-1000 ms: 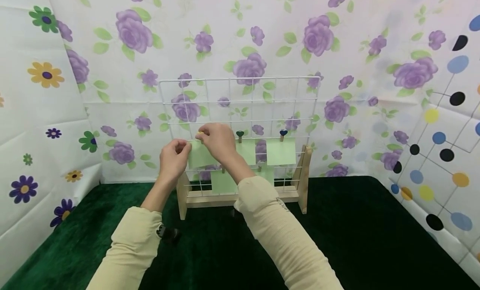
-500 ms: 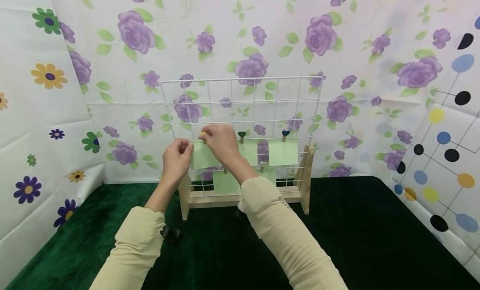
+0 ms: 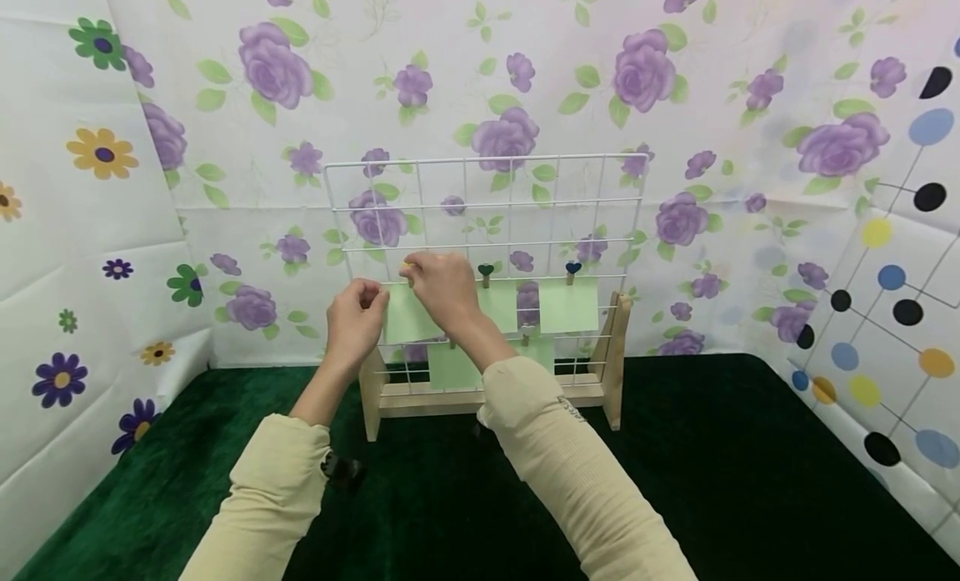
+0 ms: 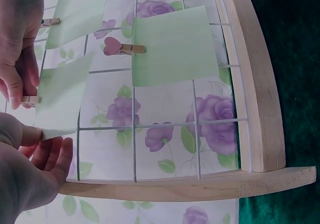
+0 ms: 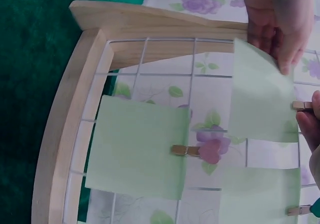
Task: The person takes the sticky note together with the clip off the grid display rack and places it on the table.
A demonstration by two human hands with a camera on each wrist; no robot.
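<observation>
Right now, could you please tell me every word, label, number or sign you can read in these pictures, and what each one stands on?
Small dark print on the cream right sleeve: too small and blurred to read.
Pale green paper notes clipped to the white wire grid panel: blank, no writing shows.
Light wooden stand: no label or number.
Floral backdrop sheets: patterns only, no text.

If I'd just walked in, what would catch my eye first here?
Probably the white wire grid in its wooden stand on the green cloth, with pale green paper notes pegged along it. Both hands meet at its left side: the left hand pinches a corner of one green note, while the right hand grips a small peg at the note's top edge. All around hangs purple-flowered wallpaper.
</observation>
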